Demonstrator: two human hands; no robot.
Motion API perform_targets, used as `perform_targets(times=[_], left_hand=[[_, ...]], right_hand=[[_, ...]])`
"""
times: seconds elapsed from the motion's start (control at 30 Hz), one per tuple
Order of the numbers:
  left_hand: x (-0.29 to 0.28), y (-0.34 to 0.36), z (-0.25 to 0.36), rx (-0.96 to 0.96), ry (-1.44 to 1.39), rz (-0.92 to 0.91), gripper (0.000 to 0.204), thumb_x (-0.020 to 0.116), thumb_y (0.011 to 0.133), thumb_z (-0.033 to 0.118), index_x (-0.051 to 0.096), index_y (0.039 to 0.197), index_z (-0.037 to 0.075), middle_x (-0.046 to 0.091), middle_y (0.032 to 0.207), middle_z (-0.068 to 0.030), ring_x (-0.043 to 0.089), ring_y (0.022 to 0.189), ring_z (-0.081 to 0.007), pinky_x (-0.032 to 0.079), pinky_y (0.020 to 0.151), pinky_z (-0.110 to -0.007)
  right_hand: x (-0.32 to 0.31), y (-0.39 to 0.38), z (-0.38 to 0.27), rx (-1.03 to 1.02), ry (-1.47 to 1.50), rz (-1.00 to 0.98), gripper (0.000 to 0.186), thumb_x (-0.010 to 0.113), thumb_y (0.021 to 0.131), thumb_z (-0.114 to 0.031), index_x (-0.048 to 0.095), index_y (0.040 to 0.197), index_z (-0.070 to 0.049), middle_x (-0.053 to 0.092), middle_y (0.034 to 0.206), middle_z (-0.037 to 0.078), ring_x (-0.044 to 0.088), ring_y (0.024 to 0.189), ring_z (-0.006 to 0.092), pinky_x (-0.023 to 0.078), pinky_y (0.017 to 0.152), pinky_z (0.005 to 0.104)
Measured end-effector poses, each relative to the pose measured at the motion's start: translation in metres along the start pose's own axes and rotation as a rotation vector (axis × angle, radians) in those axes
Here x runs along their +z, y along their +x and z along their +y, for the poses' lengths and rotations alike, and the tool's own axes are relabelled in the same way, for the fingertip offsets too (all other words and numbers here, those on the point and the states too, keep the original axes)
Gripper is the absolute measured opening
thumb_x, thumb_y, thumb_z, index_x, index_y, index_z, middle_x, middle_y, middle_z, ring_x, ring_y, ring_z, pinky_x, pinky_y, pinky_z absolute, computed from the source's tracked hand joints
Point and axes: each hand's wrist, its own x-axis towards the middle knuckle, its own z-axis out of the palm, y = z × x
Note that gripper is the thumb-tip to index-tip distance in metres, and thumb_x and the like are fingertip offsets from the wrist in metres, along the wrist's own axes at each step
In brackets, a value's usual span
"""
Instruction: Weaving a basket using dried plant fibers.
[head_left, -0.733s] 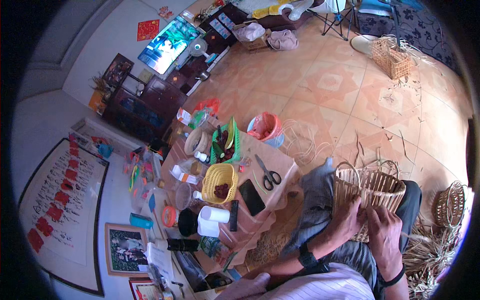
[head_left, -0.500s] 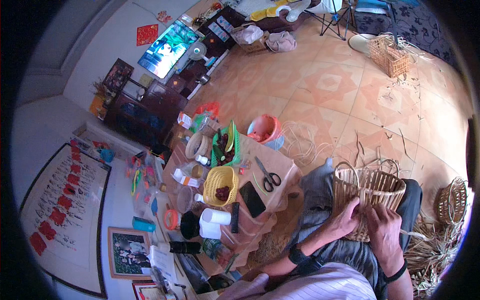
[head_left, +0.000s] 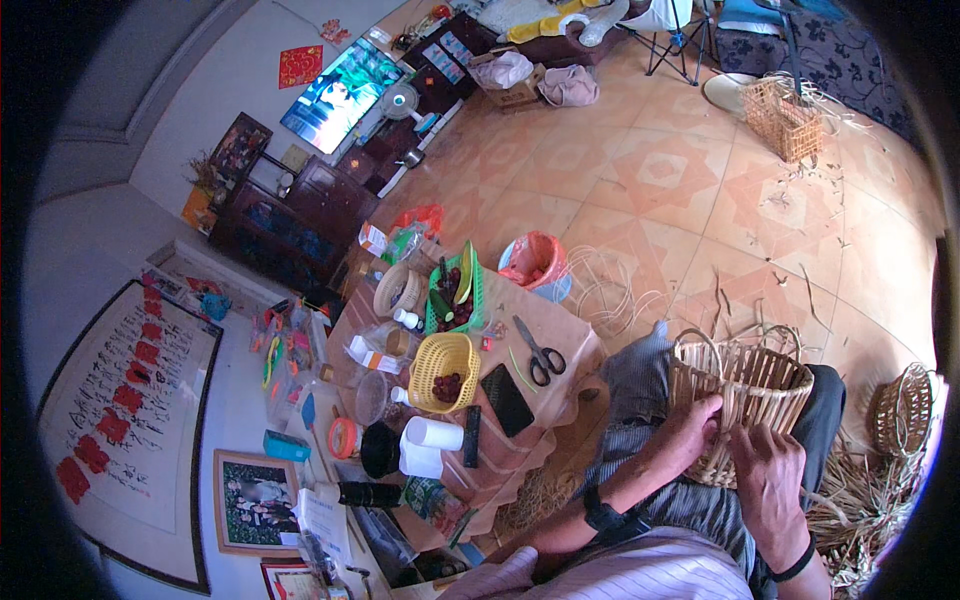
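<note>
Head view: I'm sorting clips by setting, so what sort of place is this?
Most likely a home's living room: a lit television across the room, a framed photograph at the left, and a covered table bearing a yellow basket of dark fruit.

Left hand and right hand both at near wall of slatted basket. Basket sits on lap, 2 loop handles up. Fingertip grip hidden. Table at left: scissors, yellow basket holding dark fruit. 1 smaller basket at right, by dry strips.
</note>
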Motion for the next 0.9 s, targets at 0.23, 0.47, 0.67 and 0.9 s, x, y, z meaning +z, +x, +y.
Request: perform_targets(times=[0.23,0.47,0.67,0.9], left_hand=[[0.002,0.0,0.0,0.113,0.392,0.056,0.02,0.06,0.094,-0.003,0.06,0.114,0.0,0.071,0.095,-0.0211,0.072,0.09,-0.0303,0.054,0.078,-0.044],[0.006,-0.001,0.009,0.219,0.238,0.163,0.015,0.059,0.095,-0.001,0.057,0.111,-0.002,0.069,0.092,-0.0255,0.068,0.088,-0.0463,0.054,0.076,-0.046],[0.004,-0.012,0.024,0.206,0.349,0.164,0.014,0.06,0.094,0.001,0.058,0.107,-0.003,0.068,0.087,-0.0255,0.067,0.084,-0.0473,0.052,0.072,-0.047],[0.004,-0.02,0.024,0.224,0.282,0.083,0.023,0.063,0.091,0.001,0.054,0.112,-0.001,0.067,0.09,-0.0262,0.066,0.081,-0.0462,0.051,0.07,-0.05]], right_hand=[[0.017,0.006,0.013,-0.036,0.031,-0.013,0.015,0.064,0.077,-0.011,0.058,0.091,-0.005,0.057,0.079,0.012,0.064,0.072,0.0319,0.049,0.063,0.0442],[0.035,0.006,0.02,-0.065,-0.009,-0.024,0.026,0.065,0.077,-0.012,0.061,0.101,-0.006,0.059,0.083,0.011,0.066,0.075,0.0304,0.052,0.066,0.0435],[0.018,0.009,0.008,-0.047,-0.044,0.045,0.021,0.065,0.076,-0.011,0.061,0.096,-0.005,0.057,0.078,0.01,0.065,0.073,0.0298,0.049,0.064,0.0437],[-0.004,-0.006,-0.006,0.007,-0.071,-0.096,0.028,0.063,0.079,-0.012,0.063,0.105,-0.002,0.059,0.083,0.012,0.066,0.078,0.0298,0.05,0.067,0.0435]])
